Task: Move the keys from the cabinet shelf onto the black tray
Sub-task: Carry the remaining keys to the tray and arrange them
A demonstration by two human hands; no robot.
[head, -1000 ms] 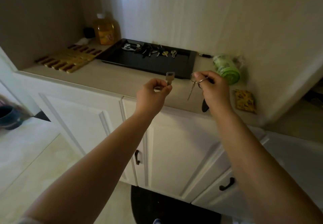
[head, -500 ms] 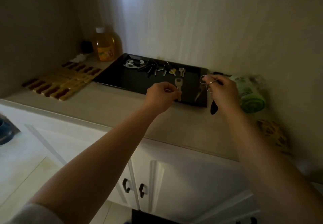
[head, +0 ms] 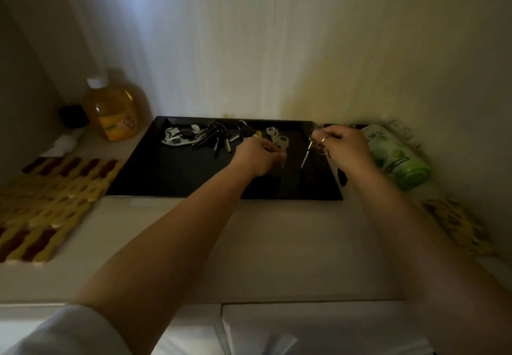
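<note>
A black tray (head: 171,171) lies on the counter against the back wall. Along its far edge rest a white tool with a key bunch (head: 180,136), a dark key bunch (head: 217,138) and loose keys (head: 273,133). My left hand (head: 257,155) is over the tray's middle, pinching a single silver key (head: 283,146) that points down toward the tray. My right hand (head: 346,146) is over the tray's right edge, holding a key ring (head: 318,144) from which a thin key dangles; a dark fob hangs below the wrist.
An orange-liquid bottle (head: 116,110) and a small black object (head: 72,116) stand at the back left. A woven yellow-and-brown mat (head: 47,202) lies left of the tray. A green canister (head: 396,158) lies right of it, with a yellow patterned item (head: 457,227) nearer.
Both hands have moved forward from the counter's front edge to above the tray, carrying the single key and the key ring. The view has shifted closer to the counter.
</note>
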